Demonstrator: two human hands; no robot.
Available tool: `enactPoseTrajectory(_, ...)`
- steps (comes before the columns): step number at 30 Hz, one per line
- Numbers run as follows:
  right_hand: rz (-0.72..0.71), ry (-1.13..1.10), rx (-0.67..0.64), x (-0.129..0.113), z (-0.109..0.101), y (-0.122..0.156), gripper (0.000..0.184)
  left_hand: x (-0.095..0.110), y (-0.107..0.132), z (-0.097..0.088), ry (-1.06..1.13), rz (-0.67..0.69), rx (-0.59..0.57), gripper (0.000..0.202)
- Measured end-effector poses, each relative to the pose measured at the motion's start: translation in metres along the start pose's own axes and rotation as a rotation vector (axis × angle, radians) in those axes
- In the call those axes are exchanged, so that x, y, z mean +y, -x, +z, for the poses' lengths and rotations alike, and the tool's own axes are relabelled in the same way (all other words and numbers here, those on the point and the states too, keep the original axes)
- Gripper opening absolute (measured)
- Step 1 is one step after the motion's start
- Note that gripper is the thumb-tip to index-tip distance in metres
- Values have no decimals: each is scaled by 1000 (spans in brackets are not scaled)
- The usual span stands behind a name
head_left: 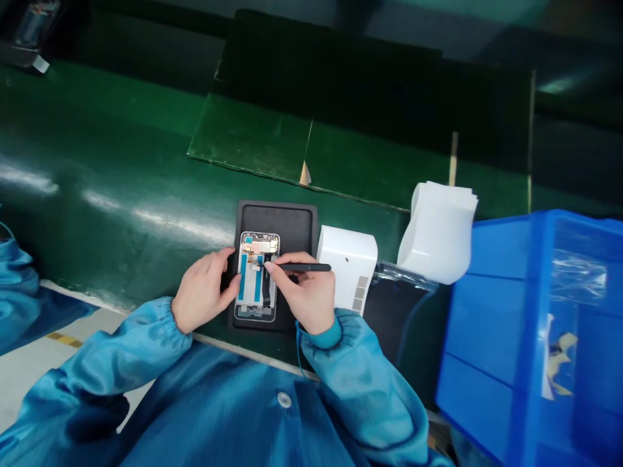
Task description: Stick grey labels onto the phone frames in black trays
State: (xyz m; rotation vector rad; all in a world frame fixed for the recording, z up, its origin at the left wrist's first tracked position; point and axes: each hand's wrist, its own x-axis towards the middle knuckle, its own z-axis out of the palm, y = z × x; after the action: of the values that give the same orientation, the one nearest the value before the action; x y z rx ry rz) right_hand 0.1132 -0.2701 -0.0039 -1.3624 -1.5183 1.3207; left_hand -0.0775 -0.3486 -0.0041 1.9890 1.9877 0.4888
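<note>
An opened smartphone (252, 310) lies face down inside a shallow black tray (296, 224), its inner parts and blue strips showing. My left hand (207, 288) is at the phone's left edge, thumb and forefinger apart, the thumb tip against the edge. My right hand (311, 295) pinches a slim black hand tool (311, 266), slanted over the middle of the phone. The fingers hide part of the tool, and its exact kind is unclear. Beneath the fingertips a dark ribbon-like strip (266, 285) runs down the phone's right side.
Right of the tray are a curved white sheet (345, 243) with grey squares, a dark film (389, 311) and a stack of white sheets (440, 230). A blue bin (487, 337) stands far right. Another person's blue sleeve (19, 292) shows at left. Green boards (365, 155) lie behind.
</note>
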Motion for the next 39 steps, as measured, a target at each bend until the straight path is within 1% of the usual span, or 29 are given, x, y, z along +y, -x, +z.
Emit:
enactPoseTrajectory(5, 1, 24, 7, 3, 7, -2, 12, -21, -21, -1, 26, 239, -11, 30)
enactPoseTrajectory(8, 8, 22, 16, 4, 8, -3, 12, -27, -27, 2, 62, 316, -31, 30)
enactPoseTrajectory(13, 16, 32, 22, 4, 9, -2, 12, -30, -26, 5, 91, 315, -31, 31)
enactPoseTrajectory(25, 29, 46, 17, 4, 9, -3, 10, -28, -28, 4, 64, 360, -7, 29)
enactPoseTrajectory(39, -28, 73, 17, 6, 9, -2, 8, -28, -29, 4, 53, 385, 22, 28)
